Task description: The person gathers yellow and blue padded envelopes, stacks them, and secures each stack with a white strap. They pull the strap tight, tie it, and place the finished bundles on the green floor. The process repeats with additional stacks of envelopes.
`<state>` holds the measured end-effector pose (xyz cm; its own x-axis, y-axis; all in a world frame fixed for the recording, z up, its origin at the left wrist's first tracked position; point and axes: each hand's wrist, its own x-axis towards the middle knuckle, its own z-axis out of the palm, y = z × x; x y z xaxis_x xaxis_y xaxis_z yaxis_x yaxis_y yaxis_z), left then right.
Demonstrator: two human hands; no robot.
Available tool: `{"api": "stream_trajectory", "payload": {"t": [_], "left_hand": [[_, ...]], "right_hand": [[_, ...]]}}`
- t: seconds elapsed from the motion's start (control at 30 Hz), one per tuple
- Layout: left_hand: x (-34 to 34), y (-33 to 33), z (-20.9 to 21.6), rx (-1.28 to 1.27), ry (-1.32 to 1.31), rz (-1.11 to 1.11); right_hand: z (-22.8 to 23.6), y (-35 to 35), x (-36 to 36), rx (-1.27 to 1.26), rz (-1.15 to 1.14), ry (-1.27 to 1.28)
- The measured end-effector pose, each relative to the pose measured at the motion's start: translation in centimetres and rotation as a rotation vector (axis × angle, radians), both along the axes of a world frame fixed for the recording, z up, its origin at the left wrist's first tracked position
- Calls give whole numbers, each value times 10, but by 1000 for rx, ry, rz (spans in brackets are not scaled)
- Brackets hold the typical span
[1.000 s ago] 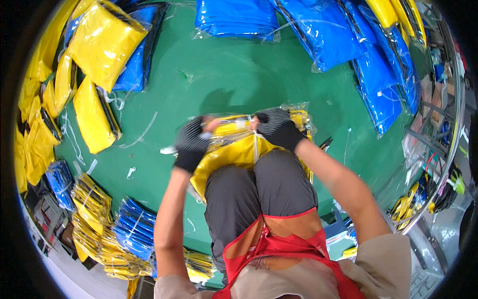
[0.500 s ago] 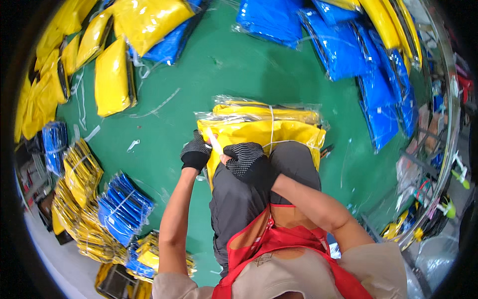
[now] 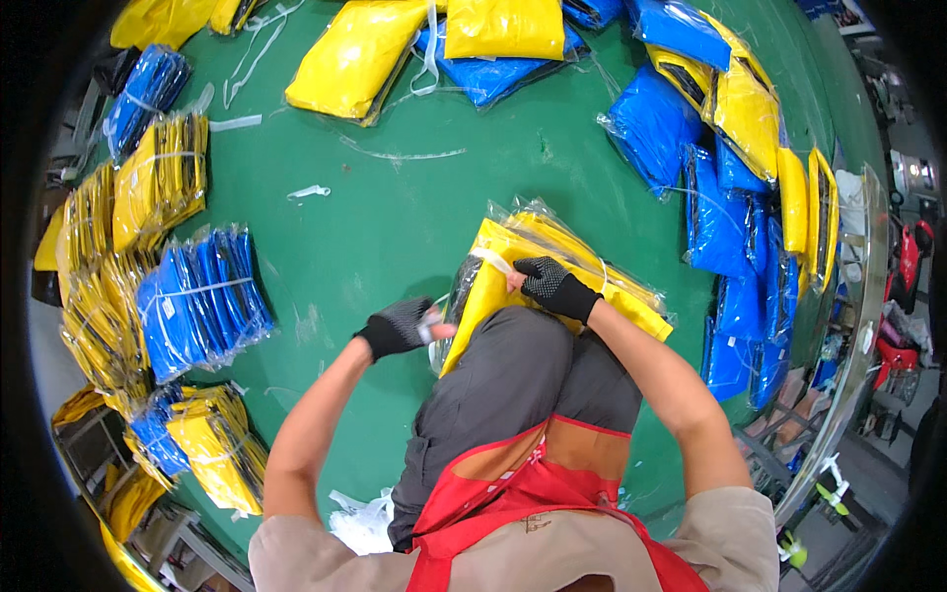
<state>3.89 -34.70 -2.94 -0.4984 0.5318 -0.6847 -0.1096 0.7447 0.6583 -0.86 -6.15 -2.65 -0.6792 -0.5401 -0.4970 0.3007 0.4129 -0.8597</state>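
Note:
A bundle of yellow packages (image 3: 493,308) in clear plastic lies against my knees, tilted, with a white strap (image 3: 490,259) running around it. My right hand (image 3: 554,284), in a black dotted glove with bare fingertips, pinches that strap at the bundle's upper face. Just off the bundle's left edge, my left hand (image 3: 402,327), gloved the same way, is closed with a bit of white strip (image 3: 430,326) between its fingers. Whether this strip joins the strap on the bundle cannot be seen.
Strapped blue bundles (image 3: 202,301) and yellow bundles (image 3: 163,183) stand at the left. Yellow packages (image 3: 355,54) lie at the far side, with blue packages (image 3: 651,128) to the right. Loose white strap pieces (image 3: 309,191) are scattered on the green surface (image 3: 345,247). A white plastic bag (image 3: 360,523) lies beside my leg.
My left hand has come away from the bundle, to the left and nearer me. My right hand stays at the strap. The view has turned, so the bundle appears more tilted.

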Motion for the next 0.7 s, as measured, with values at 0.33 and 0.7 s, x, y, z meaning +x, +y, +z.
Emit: {"api": "stream_trajectory", "payload": {"t": [0.33, 0.7], "left_hand": [[-34, 63, 0, -51, 148, 227], [-59, 110, -15, -72, 113, 415]], "right_hand": [[-52, 66, -39, 556, -304, 357], [-67, 62, -38, 446, -216, 293]]}}
